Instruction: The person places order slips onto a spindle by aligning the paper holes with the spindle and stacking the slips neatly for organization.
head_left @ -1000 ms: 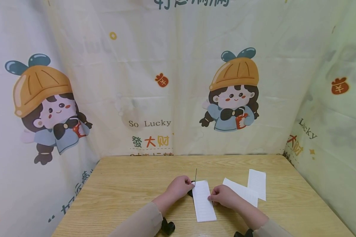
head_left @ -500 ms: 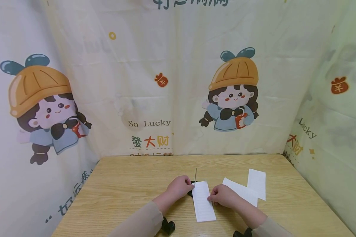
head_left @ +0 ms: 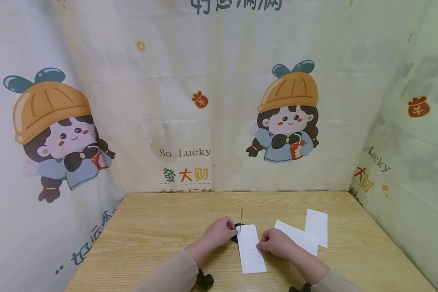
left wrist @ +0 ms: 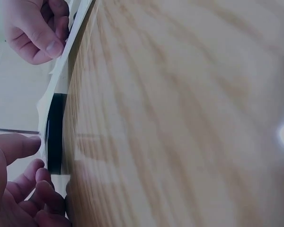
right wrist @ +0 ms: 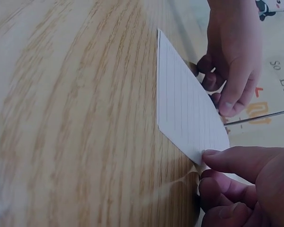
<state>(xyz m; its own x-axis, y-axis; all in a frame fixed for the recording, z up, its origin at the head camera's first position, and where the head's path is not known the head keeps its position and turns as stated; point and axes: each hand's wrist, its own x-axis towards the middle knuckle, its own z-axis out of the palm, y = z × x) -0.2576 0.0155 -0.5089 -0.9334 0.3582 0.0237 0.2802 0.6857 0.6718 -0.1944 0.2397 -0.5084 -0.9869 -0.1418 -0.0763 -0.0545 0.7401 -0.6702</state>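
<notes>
A lined white paper slip (head_left: 252, 251) lies tilted over a bill spike, whose thin metal rod (head_left: 241, 215) rises at the slip's far left corner. The spike's black round base (head_left: 235, 238) is mostly covered by the paper; the left wrist view shows the base (left wrist: 56, 135) edge-on beneath it. My left hand (head_left: 219, 231) pinches the slip's far left edge right beside the rod, thumb on top. At the slip's right edge, my right hand (head_left: 276, 242) pinches between thumb and forefinger, as the right wrist view shows. Whether the rod pierces the paper fully is hard to tell.
Two more white slips overlap on the wooden table (head_left: 160, 227) to the right: a nearer slip (head_left: 301, 239), partly behind my right hand, and a farther slip (head_left: 317, 227). A printed cloth (head_left: 233, 170) hangs beyond the table's back edge and along both sides.
The far end of the slip sits very slightly lower against the rod. Both hands keep their hold in nearly the same places; the head view shifts a little.
</notes>
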